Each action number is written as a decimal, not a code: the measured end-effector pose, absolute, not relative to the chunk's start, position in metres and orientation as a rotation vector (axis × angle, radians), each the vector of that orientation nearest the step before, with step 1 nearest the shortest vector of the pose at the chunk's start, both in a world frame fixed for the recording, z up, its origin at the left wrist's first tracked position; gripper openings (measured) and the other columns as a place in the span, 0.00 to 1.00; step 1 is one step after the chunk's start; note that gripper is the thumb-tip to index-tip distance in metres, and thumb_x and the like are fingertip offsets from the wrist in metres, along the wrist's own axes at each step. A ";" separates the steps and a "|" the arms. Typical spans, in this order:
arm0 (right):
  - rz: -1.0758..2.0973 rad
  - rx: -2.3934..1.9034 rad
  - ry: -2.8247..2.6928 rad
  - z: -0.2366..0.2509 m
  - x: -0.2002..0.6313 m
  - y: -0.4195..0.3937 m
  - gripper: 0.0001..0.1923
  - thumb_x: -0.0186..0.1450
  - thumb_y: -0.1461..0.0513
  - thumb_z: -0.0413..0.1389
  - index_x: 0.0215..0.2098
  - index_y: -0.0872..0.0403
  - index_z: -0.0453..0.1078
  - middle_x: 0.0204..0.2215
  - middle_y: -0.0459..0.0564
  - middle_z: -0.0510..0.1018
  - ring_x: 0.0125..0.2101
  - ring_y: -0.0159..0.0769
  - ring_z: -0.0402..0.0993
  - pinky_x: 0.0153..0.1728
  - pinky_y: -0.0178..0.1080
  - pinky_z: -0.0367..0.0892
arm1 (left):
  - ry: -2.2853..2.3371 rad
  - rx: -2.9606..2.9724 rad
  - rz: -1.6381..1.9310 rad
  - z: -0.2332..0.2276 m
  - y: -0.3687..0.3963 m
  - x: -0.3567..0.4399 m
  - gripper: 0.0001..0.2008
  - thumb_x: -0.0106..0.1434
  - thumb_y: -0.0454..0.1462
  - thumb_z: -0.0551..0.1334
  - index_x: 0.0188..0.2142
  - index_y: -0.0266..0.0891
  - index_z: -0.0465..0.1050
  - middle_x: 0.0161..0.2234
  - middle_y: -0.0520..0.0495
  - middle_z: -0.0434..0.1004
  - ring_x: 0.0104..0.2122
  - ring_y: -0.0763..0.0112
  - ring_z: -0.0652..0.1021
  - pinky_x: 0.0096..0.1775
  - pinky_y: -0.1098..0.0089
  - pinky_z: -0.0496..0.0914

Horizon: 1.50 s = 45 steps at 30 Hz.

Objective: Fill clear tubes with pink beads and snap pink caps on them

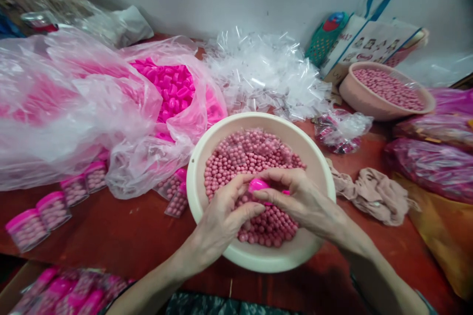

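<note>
Over a cream basin (pixel 194 192) of pink beads (pixel 254 157), my two hands meet around a small clear container (pixel 242 201), mostly hidden by the fingers. My left hand (pixel 229 206) is closed on its side, thumb toward me. A bright pink cap (pixel 258 186) sits at the container's upper end, pinched between the thumb and fingers of my right hand (pixel 299 199). More bright pink shows behind the right fingers; I cannot tell what it is. A clear scoop or bag, hard to make out, lies on the beads at the basin's far side.
Filled, capped boxes (pixel 53 210) line the table's left, with more in a carton (pixel 22 278) below. A plastic bag (pixel 121 103) holds pink caps (pixel 172 88). Clear empty boxes (pixel 262 71) are heaped behind the basin. A second bead basin (pixel 349 91), a cloth (pixel 380 197) and wrapped packs (pixel 436 167) lie right.
</note>
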State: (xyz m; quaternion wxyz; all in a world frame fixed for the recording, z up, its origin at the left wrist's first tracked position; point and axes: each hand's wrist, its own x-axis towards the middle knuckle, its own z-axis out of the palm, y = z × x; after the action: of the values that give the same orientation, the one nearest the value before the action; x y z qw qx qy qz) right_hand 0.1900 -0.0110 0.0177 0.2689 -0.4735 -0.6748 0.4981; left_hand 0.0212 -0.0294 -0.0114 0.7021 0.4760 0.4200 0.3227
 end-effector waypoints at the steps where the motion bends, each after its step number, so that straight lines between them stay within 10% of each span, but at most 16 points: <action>1: 1.384 -1.260 -1.819 0.018 0.191 -0.011 0.08 0.64 0.59 0.54 0.34 0.55 0.73 0.29 0.46 0.77 0.31 0.34 0.72 0.33 0.35 0.67 | 0.945 1.093 0.729 -0.011 -0.029 0.021 0.16 0.60 0.36 0.61 0.48 0.42 0.66 0.36 0.51 0.72 0.32 0.74 0.72 0.35 0.75 0.68; 10: 0.804 -1.326 -1.780 0.013 0.179 -0.029 0.05 0.62 0.64 0.55 0.34 0.55 0.72 0.28 0.47 0.75 0.29 0.32 0.72 0.31 0.34 0.66 | 0.960 1.156 0.777 -0.011 -0.031 0.018 0.10 0.63 0.39 0.57 0.43 0.40 0.72 0.30 0.51 0.68 0.32 0.72 0.69 0.35 0.73 0.65; 20: 1.333 -1.346 -1.274 0.007 0.185 -0.028 0.10 0.56 0.61 0.62 0.37 0.51 0.76 0.30 0.45 0.80 0.32 0.35 0.75 0.35 0.36 0.72 | 0.987 1.258 0.763 -0.016 -0.031 0.020 0.07 0.60 0.39 0.61 0.34 0.37 0.73 0.30 0.51 0.70 0.29 0.73 0.68 0.32 0.74 0.63; 45: 1.286 -1.338 -1.210 -0.003 0.182 -0.035 0.08 0.54 0.59 0.64 0.33 0.50 0.76 0.30 0.45 0.79 0.33 0.34 0.74 0.37 0.36 0.71 | 0.975 1.164 0.797 -0.011 -0.030 0.020 0.08 0.60 0.36 0.61 0.40 0.42 0.74 0.30 0.54 0.72 0.30 0.76 0.70 0.32 0.77 0.65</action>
State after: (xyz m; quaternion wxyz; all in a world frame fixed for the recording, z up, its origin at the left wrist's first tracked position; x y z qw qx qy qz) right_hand 0.1817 -0.0352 -0.0025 0.4467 -0.5402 -0.4887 0.5194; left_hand 0.0204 -0.0304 -0.0115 0.6544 0.5134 0.4298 0.3514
